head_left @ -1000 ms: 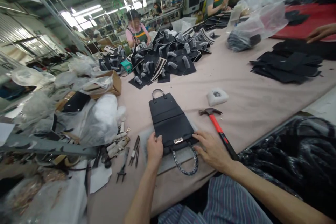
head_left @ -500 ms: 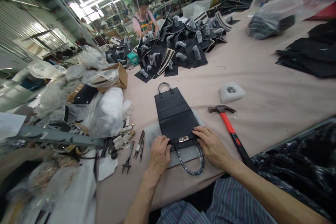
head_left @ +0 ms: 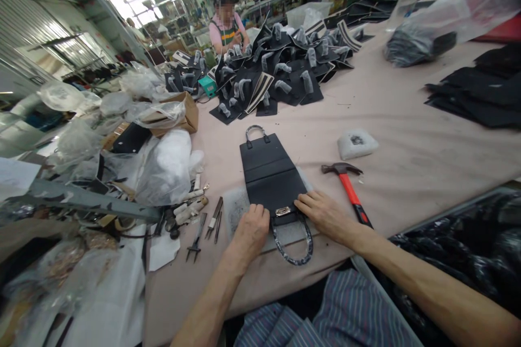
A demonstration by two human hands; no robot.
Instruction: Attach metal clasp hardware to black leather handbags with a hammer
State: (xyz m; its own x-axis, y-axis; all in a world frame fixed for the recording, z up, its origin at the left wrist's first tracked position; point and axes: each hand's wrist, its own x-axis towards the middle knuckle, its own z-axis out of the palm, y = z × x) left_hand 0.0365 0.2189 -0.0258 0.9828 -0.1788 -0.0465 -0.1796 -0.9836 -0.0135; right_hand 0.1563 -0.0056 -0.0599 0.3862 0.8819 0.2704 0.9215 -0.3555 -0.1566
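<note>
A black handbag panel [head_left: 273,165] lies flat before me, with a wrapped handle at each end. The near handle [head_left: 290,260] loops toward me, and a shiny metal clasp [head_left: 283,210] sits just above it. My left hand [head_left: 253,227] is closed over the panel's near left edge, its fingers curled beside the clasp. On the opposite edge, my right hand [head_left: 321,212] grips with its fingertips close to the clasp. Both thumbs are mostly hidden. Under the panel shows a pale pad [head_left: 237,209].
To the right lie a claw hammer [head_left: 348,181] and a white block [head_left: 357,143]. Pronged punches [head_left: 197,238] rest at the left, near plastic bags [head_left: 166,168]. Farther off are a heap of black bag pieces [head_left: 280,73], a seated person [head_left: 228,30] and stacked black panels [head_left: 480,92].
My left hand has shifted slightly right and up over the panel's edge, and its fingers are more curled. My right hand has edged left toward the clasp. The whole view has tilted a little.
</note>
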